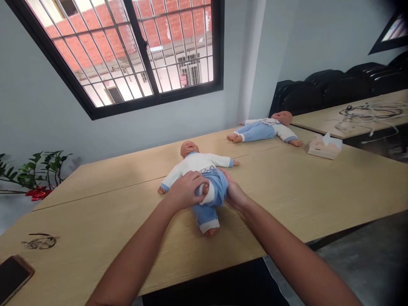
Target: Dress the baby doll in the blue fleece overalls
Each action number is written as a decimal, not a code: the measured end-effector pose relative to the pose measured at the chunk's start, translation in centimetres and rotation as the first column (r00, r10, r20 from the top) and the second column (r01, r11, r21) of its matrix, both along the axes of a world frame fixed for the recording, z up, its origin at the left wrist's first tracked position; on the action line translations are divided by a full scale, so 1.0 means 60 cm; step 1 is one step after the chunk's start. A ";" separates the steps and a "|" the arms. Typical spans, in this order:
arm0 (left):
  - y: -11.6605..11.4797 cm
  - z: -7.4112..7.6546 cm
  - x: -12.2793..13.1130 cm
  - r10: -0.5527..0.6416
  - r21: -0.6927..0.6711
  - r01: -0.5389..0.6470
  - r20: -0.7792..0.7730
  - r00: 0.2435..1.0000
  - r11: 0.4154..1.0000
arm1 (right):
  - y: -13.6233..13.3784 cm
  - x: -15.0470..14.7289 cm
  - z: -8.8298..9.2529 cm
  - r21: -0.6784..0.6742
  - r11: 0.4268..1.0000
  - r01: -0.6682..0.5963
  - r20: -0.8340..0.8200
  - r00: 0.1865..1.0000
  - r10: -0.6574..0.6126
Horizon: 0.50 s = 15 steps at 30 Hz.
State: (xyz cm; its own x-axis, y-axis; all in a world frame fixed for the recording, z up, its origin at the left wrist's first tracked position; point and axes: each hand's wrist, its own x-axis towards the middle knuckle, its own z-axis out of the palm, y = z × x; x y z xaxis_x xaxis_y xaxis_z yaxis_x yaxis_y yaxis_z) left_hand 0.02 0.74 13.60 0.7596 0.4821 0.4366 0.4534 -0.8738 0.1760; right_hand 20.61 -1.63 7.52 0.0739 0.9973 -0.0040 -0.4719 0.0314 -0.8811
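Observation:
A baby doll (pixel 197 161) in a white top and blue trousers lies on its back on the wooden table (pixel 270 191), head toward the window. One of its legs is bent up toward the belly; the other lies straight, its foot pointing at me. My left hand (pixel 188 190) is closed around the foot end of the bent leg, by the white cuff. Against the outer side of that same leg, at the blue trouser cloth, rests my right hand (pixel 234 191), its fingers curled behind the leg and partly hidden.
A second doll (pixel 259 129) lies farther back on the right, near a tissue box (pixel 325 146). Eyeglasses (pixel 41 242) and a phone (pixel 14 278) lie at the left. Cables (pixel 372 112) cover another table, with black chairs (pixel 318 91) behind. A potted plant (pixel 38 170) stands beyond the left edge.

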 end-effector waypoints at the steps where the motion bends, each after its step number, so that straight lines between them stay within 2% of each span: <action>1: -0.001 0.000 0.000 0.026 -0.007 -0.026 -0.020 0.999 1.000 | 0.000 0.000 0.001 0.004 1.000 -0.018 -0.013 1.000 0.018; 4: -0.004 -0.002 0.001 0.112 -0.013 -0.112 -0.052 0.992 0.994 | 0.000 0.002 0.002 0.046 0.993 -0.105 -0.072 0.992 0.108; 8: -0.003 -0.012 0.004 0.220 -0.010 -0.220 0.012 0.975 0.975 | -0.004 0.006 0.004 0.087 0.975 -0.205 -0.067 0.975 0.211; 12: 0.009 -0.034 0.002 0.171 -0.037 -0.168 0.118 0.978 0.985 | -0.014 0.000 0.006 0.084 0.974 -0.210 -0.052 0.975 0.215; 15: 0.019 -0.053 0.001 0.088 0.037 -0.097 0.195 0.977 0.995 | -0.016 -0.006 0.006 0.088 0.976 -0.197 -0.079 0.976 0.204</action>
